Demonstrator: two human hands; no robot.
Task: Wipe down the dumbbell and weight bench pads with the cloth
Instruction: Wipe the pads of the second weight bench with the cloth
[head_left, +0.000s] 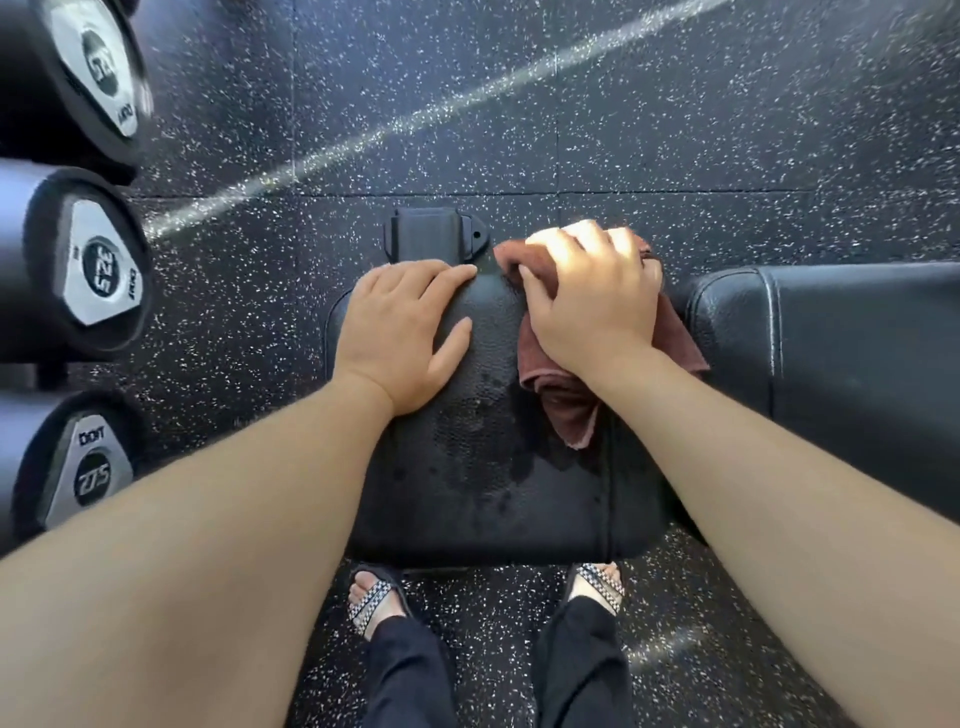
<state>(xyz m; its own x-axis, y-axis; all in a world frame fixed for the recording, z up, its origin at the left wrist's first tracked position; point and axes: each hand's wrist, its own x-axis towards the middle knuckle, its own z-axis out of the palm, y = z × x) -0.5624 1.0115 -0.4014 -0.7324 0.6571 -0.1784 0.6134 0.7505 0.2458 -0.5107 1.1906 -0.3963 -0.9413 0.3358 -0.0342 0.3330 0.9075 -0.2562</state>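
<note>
A black bench seat pad (483, 478) lies straight below me, its surface dotted with wet marks. My left hand (402, 332) rests flat on the pad's far left part, fingers straight. My right hand (592, 301) presses a reddish-brown cloth (550, 395) onto the pad's far right corner, with the fingers curled over the cloth's far edge. Loose cloth trails back under my right wrist. A second black pad (831, 343) of the bench stretches off to the right. Three black dumbbell ends (98, 275) with silver number plates line the left edge.
The bench's black foot bracket (436, 231) sticks out beyond the seat pad. Speckled black rubber floor (571, 119) surrounds everything. My sandalled feet (374, 597) stand just under the pad's near edge.
</note>
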